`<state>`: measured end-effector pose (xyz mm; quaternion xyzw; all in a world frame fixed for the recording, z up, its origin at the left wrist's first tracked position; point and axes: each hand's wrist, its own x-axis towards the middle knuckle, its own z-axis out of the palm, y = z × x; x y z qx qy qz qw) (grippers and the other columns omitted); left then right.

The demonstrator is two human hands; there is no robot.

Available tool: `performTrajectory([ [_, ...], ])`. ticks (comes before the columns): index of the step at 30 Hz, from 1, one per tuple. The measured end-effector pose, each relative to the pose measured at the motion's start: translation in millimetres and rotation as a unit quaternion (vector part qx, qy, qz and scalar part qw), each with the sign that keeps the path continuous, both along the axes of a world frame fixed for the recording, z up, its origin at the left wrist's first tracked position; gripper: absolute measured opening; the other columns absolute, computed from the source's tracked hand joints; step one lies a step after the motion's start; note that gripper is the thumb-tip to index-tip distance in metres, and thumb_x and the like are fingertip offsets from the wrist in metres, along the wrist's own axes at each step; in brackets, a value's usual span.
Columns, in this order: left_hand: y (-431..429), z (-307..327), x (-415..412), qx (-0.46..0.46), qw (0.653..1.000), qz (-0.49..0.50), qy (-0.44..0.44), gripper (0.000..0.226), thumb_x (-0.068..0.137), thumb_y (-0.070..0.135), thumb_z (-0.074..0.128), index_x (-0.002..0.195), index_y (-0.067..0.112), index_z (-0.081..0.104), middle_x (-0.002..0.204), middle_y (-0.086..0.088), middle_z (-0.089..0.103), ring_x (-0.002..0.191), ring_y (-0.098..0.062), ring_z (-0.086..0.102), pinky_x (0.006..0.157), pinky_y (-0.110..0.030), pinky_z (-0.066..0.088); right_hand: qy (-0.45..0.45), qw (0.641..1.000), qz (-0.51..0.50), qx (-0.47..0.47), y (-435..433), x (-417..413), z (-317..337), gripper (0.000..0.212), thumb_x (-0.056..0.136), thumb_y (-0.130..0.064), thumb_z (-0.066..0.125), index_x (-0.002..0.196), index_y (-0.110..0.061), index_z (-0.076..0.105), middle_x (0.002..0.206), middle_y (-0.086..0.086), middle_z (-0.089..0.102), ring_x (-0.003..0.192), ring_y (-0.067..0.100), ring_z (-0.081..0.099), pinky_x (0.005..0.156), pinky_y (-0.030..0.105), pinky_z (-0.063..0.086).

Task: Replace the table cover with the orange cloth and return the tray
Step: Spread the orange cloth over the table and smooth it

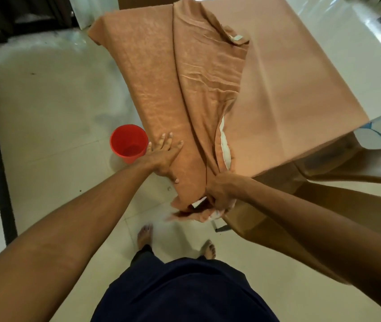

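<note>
The orange cloth [277, 89] lies over the table, smooth on the right half and bunched into long folds [203, 84] down the middle. Its left part hangs over the table's left edge. My left hand [164, 156] rests flat with straight fingers on the hanging cloth near the front left corner. My right hand [222, 194] grips a gathered bunch of the cloth at the table's near corner, with a white hem showing below the fingers. No tray is in view.
A red plastic cup [129, 144] stands on the tiled floor just left of the table. A brown plastic chair [347, 173] sits at the right, close to my right arm. My bare feet [145, 237] are on the floor below the corner. Dark furniture lines the left edge.
</note>
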<state>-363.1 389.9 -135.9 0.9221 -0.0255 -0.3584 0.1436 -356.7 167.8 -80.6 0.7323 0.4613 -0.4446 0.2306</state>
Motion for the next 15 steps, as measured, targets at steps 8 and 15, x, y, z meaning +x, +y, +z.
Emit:
performTrajectory([
  [8,-34,7,4,0.092,0.992,0.078,0.022,0.137,0.068,0.036,0.088,0.155,0.032,-0.018,0.160,-0.011,-0.033,0.149,-0.034,-0.023,0.119,-0.058,-0.002,-0.086,0.981,0.107,-0.138,-118,82,13,0.019,0.099,-0.029,0.055,0.114,-0.026,0.065,0.095,-0.004,0.069,0.082,0.014,0.058,0.079,0.033,0.047],
  [15,-69,7,9,0.207,0.970,0.127,0.007,0.085,0.091,0.024,0.059,0.157,0.015,0.007,0.164,-0.020,0.001,0.152,-0.040,0.007,0.120,-0.058,0.013,-0.255,0.958,-0.120,-0.055,-245,178,59,0.020,0.094,-0.037,0.055,0.076,-0.030,0.061,0.075,-0.007,0.063,0.074,0.012,0.060,0.080,0.028,0.054],
])
